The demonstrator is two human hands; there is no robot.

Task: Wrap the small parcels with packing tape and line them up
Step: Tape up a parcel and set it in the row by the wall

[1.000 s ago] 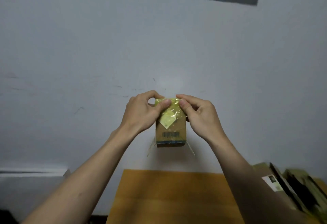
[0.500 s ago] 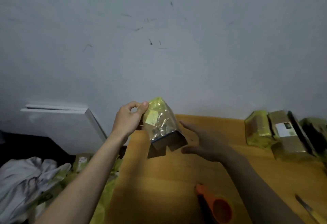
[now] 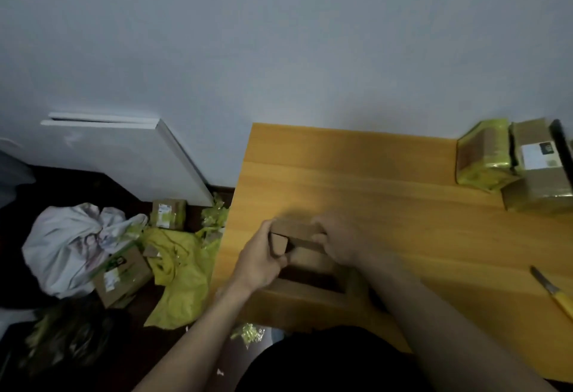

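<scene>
Both hands, left hand (image 3: 259,256) and right hand (image 3: 336,241), gripped a bare small parcel (image 3: 296,238) above an open carton (image 3: 305,294) at the bench (image 3: 387,174) edge, where a slipped grip could drop it.

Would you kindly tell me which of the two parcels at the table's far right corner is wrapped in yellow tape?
The left parcel: shiny yellow tape edges it, whereas its right-hand neighbour shows plain cardboard with a white label.

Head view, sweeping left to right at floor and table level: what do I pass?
White bag → yellow plastic wrap → left hand → right hand → yellow-taped parcel → labelled parcel.
</scene>
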